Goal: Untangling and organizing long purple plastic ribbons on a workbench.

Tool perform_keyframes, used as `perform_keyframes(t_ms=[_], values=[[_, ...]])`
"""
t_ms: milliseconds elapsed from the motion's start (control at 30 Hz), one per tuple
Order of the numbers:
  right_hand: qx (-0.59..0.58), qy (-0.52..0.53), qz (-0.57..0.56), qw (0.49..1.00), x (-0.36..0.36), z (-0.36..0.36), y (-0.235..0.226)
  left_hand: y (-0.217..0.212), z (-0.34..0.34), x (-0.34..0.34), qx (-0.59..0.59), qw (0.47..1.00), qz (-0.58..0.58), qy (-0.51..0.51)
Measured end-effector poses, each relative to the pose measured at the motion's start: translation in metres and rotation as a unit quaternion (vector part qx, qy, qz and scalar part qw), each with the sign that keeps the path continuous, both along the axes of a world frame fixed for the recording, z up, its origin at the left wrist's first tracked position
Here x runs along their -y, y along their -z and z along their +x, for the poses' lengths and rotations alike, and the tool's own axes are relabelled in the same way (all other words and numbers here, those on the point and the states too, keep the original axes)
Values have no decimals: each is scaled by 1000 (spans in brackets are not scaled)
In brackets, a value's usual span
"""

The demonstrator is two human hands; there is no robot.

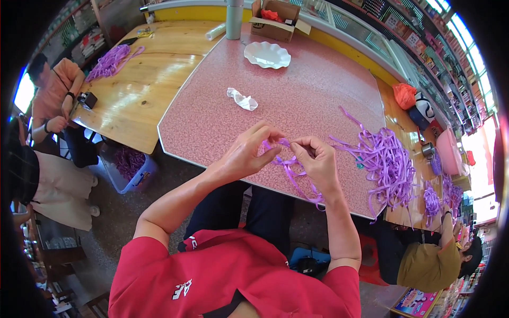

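**Around the pink table**

A white scalloped plate [267, 54] sits at upper centre on the pink table [318, 90], with a crumpled white wrapper [242, 99] below it. An open cardboard box [276, 20] and a grey cylinder [234, 18] stand at the top edge. A wooden table [138, 100] lies upper left, where a seated person in orange [53, 90] leans. An orange bag [405, 95] rests at right.

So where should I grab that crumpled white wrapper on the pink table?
Probably pinch the crumpled white wrapper from above, on the raised twisted bit near its middle. It lies low and loose on the pink table with nothing touching it, so its flat edges would be harder to catch than that puffed-up fold.
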State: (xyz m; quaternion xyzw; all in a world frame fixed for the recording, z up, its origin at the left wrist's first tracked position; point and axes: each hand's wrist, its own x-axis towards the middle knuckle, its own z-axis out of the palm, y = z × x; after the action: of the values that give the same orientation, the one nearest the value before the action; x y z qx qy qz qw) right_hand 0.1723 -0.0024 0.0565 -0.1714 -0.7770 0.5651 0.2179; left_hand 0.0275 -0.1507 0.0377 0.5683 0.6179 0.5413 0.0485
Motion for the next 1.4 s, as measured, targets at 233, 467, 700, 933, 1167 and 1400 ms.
perform_keyframes(t_ms=[233,467,700,933,1167,1400], values=[[-38,-11,66,997,4,0,-1,-1,0,-5,-36,999,7,11],[12,-6,117,993,3,4,-9,-5,-10,-11,-165,986,3,32],[15,-7,145,989,-2,4,-10,-6,-5,-14,-119,993,-1,18],[9,-23,140,990,-9,9,-9,-7,-5,-15,89,988,-95,86],[-16,-30,6,999,-23,17,-6,14,-9,-14,391,888,-118,210],[-51,17,-54,997,-11,14,18,31,12,-26,675,691,58,251]])
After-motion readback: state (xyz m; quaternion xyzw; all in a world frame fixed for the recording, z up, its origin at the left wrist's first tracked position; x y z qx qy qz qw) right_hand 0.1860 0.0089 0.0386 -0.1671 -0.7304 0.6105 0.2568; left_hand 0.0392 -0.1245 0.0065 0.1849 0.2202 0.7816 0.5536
